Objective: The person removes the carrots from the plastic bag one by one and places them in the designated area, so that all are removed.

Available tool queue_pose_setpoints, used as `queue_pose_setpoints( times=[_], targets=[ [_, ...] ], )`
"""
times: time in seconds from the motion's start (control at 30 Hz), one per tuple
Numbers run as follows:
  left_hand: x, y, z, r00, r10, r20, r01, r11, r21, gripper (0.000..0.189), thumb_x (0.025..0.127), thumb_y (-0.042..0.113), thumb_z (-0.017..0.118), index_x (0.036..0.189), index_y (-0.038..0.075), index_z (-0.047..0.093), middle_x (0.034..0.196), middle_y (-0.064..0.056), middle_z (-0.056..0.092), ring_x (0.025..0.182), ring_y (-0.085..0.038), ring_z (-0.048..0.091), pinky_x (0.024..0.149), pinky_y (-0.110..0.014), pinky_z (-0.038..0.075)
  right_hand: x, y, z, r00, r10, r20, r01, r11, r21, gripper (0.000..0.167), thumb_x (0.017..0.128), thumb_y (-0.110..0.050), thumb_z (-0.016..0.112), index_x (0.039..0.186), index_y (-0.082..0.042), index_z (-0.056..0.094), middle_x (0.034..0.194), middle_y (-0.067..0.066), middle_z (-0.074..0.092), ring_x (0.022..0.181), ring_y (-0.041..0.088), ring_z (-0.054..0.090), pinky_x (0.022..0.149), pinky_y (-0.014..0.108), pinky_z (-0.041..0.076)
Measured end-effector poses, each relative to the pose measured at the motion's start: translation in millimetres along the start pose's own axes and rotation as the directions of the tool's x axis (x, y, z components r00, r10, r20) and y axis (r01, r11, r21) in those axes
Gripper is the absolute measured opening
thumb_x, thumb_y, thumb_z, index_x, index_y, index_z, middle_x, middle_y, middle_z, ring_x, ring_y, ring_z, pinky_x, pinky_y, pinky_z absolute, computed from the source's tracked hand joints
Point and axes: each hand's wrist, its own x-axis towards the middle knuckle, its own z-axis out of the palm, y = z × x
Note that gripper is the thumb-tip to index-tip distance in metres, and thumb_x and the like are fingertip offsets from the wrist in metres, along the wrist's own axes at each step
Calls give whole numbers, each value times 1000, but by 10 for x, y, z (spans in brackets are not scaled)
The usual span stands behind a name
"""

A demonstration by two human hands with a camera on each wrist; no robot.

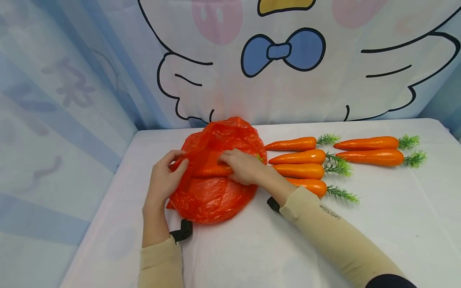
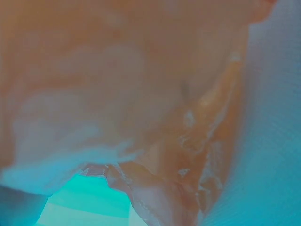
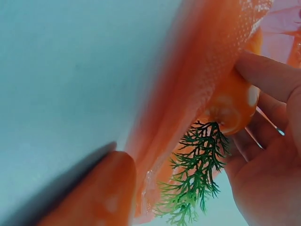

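A crinkled red plastic bag [image 1: 212, 200] lies on the table's left half. At its left edge my left hand [image 1: 163, 176] grips the plastic, thumb in front and fingers partly hidden behind. Within the bag's mouth my right hand [image 1: 245, 166] holds an orange toy carrot [image 1: 212, 171], which lies crosswise. The right wrist view shows that carrot's thick end [image 3: 230, 106] between thumb and fingers, its green leafy top [image 3: 200, 155] hanging free beside the palm. The left wrist view is mostly covered by blurred, see-through plastic [image 2: 207, 155].
Right of the bag, several toy carrots [image 1: 299, 171] with green tops lie in a column, the lowest partly behind my right forearm. Two more carrots [image 1: 374, 157] lie farther right. A printed curtain [image 1: 223, 92] hangs behind the white table [image 1: 396, 216].
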Motion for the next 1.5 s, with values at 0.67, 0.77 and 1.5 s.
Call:
queue_pose_setpoints(
  times=[0.67, 0.77, 1.5],
  targets=[
    [-12, -8, 8, 1000, -16, 8, 16, 1000, 1, 32, 102, 25, 60, 132, 14, 60, 135, -10, 57, 122, -30, 51, 96, -47, 53, -5, 49, -2, 998, 30, 46, -31, 999, 34, 47, 92, -23, 75, 135, -12, 59, 137, 7, 56, 121, 24, 51, 102, 44, 47],
    [-12, -9, 11, 1000, -17, 6, 17, 1000, -2, 32, 101, 25, 60, 131, 15, 60, 134, -10, 57, 121, -30, 52, 95, -46, 53, -8, 54, 2, 998, 32, 48, -34, 999, 31, 47, 93, -23, 75, 136, -12, 59, 138, 7, 56, 123, 24, 51, 103, 43, 47],
    [9, -17, 19, 1000, 0, 11, -1, 1000, 20, 32, 101, 25, 60, 132, 15, 60, 134, -10, 57, 121, -30, 53, 94, -47, 54, -466, 111, -381, 998, 52, -43, -51, 999, 9, 49, 91, -22, 77, 136, -12, 61, 136, 6, 58, 126, 25, 49, 101, 44, 49]
  ],
)
